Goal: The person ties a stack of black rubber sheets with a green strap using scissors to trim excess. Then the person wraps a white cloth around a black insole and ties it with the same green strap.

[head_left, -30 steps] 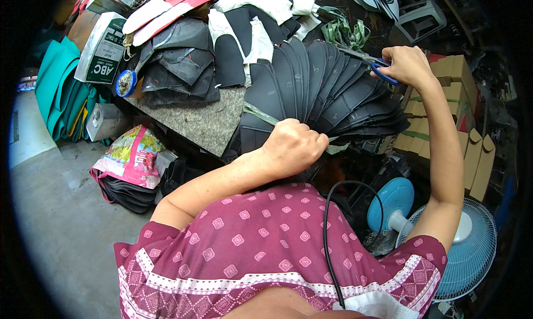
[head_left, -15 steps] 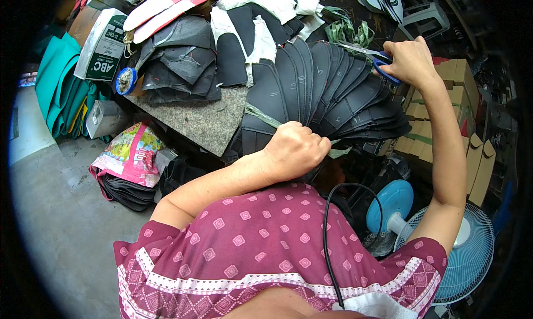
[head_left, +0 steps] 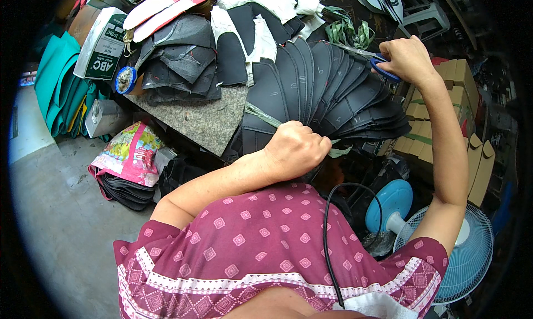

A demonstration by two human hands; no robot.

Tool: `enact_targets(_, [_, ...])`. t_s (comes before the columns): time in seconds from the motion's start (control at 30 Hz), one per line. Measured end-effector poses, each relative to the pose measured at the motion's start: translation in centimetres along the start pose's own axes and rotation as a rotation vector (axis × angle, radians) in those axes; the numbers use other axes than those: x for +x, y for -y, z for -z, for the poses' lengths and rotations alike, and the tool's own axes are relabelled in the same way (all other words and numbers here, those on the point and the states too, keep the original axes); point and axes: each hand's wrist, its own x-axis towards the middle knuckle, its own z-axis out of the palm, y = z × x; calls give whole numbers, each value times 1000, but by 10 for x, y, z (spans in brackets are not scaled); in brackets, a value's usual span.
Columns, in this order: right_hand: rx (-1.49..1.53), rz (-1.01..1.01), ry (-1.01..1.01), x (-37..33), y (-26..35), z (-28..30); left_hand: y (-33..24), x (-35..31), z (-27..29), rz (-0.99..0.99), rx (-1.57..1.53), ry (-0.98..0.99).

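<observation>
— Scissors [head_left: 373, 61], blue-handled: where do you have them?

— In your right hand [head_left: 408, 58], fingers closed through the handles, blades lying at the top edge of the fanned black pieces [head_left: 327, 94].

— And your left hand [head_left: 296, 149]?

— Clenched in a fist round the narrow ends of that fan, with a pale green strip [head_left: 265, 117] running under your grip. The fan spreads out above the fist, in front of the grey worktable [head_left: 208, 122].

— What holds what around you?

— Beside the table a pink printed bag [head_left: 130, 155] sits on the floor with dark flat pieces stacked out of its lower side. Cardboard boxes [head_left: 461, 94] stand at your right; you cannot tell what is in them. A white carton [head_left: 102, 44] lies at the table's far left, next to a small blue round tin [head_left: 125, 79].
</observation>
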Motion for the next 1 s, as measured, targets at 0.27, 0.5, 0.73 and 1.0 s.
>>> enact_targets(0.27, [522, -298, -167, -30, -13, -42, 10, 4, 24, 92, -153, -55])
enact_targets(0.5, [1322, -584, -708, -112, 61, -107, 10, 14, 70, 173, -300, -204])
enact_targets(0.73, [1693, -183, -990, -92, 98, -107, -14, -3, 119, 128, -115, -212])
enact_targets(1.0, [1809, -170, -350, -54, 154, -141, -9, -63, 85, 75, 20, -111])
